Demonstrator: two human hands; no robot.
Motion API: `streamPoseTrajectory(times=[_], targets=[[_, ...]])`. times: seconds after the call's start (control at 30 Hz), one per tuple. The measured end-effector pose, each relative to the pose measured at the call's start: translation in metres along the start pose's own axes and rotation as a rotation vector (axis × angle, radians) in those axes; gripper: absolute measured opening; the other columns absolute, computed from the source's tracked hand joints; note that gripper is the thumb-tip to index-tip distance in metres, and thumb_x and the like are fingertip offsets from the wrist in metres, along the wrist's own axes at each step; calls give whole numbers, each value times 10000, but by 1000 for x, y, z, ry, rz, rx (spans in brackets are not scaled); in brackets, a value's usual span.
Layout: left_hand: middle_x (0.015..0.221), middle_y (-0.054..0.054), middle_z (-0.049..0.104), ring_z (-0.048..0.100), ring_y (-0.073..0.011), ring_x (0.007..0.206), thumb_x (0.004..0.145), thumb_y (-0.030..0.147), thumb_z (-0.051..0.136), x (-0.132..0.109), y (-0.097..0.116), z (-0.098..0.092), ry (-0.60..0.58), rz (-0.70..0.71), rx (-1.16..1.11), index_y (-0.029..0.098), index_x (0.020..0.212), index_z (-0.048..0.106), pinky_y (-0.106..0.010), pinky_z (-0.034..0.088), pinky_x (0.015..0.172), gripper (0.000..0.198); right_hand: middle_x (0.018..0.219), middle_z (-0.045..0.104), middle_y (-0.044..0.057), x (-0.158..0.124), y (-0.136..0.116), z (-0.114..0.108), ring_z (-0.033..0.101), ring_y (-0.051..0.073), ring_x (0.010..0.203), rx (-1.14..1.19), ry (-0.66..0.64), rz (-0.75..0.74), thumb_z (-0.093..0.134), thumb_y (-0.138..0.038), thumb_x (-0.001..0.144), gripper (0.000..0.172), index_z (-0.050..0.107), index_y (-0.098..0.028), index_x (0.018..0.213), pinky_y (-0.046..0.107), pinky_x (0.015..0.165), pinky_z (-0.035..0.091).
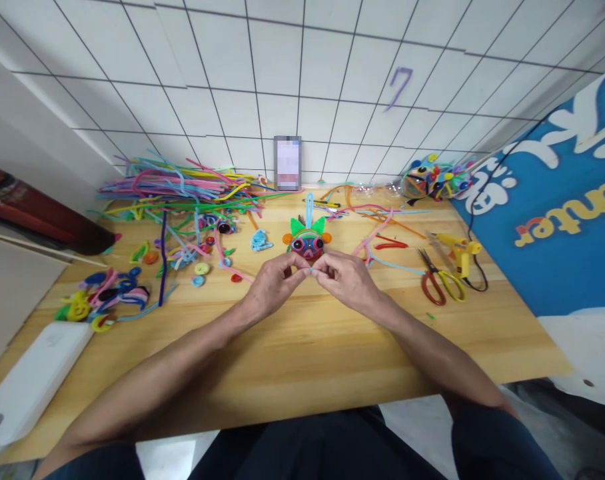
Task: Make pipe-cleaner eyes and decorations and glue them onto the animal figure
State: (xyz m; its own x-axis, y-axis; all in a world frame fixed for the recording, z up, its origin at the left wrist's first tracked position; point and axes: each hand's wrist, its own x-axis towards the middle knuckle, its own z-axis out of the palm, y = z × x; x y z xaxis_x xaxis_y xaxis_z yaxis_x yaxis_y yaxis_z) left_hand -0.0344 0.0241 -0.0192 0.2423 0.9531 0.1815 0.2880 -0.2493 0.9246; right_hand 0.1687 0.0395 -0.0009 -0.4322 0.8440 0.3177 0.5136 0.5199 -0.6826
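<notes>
My left hand point(274, 285) and my right hand point(343, 279) meet at the middle of the wooden table point(302, 347), fingers pinched together on a thin light piece, likely a pipe cleaner, too small to name surely. Just behind the fingertips stands a small pipe-cleaner figure point(307, 239) with green ears, orange sides, a red and dark face and a blue loop on top. Neither hand touches the figure as far as I can tell.
A heap of coloured pipe cleaners point(177, 187) fills the back left, with coiled pieces point(102, 297) nearer. Red-handled scissors point(435, 280) and a yellow glue gun point(457, 250) lie right. A white box point(30, 380) sits front left, a phone point(287, 162) leans on the wall.
</notes>
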Motion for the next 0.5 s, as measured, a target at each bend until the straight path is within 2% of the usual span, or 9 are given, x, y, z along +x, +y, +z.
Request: streamPoseTrajectory(times=[0.13,0.27,0.4,0.5], targets=[[658,28,553,409,-112,600,873,458,710,-2,-4,7,81,-105,-175,168,841,692,-253,321,577,292,723,670,-10,2,0,3,538,109,626,168,-12,81,682,-233,884,76,719,-196,829,250,605,395],[684,27,571,411,-109,610,822,534,766,-5,-3,14,132,-179,-357,176,819,674,-250,342,591,370,691,659,-18,3,3,7,512,104,594,307,-21,171,676,-323,879,148,713,-190,825,244,567,382],[671,32,558,405,-108,603,803,598,778,-4,-4,14,76,-191,-385,174,833,677,-249,336,586,436,645,604,-38,2,5,6,467,95,556,298,-39,178,658,-290,860,124,665,-196,779,240,542,356],[647,38,530,407,-110,589,846,580,747,-2,-6,9,-5,-105,-229,174,865,698,-250,331,583,409,666,595,-30,0,4,3,492,105,592,102,-23,45,632,-162,824,93,624,-203,741,249,579,364]])
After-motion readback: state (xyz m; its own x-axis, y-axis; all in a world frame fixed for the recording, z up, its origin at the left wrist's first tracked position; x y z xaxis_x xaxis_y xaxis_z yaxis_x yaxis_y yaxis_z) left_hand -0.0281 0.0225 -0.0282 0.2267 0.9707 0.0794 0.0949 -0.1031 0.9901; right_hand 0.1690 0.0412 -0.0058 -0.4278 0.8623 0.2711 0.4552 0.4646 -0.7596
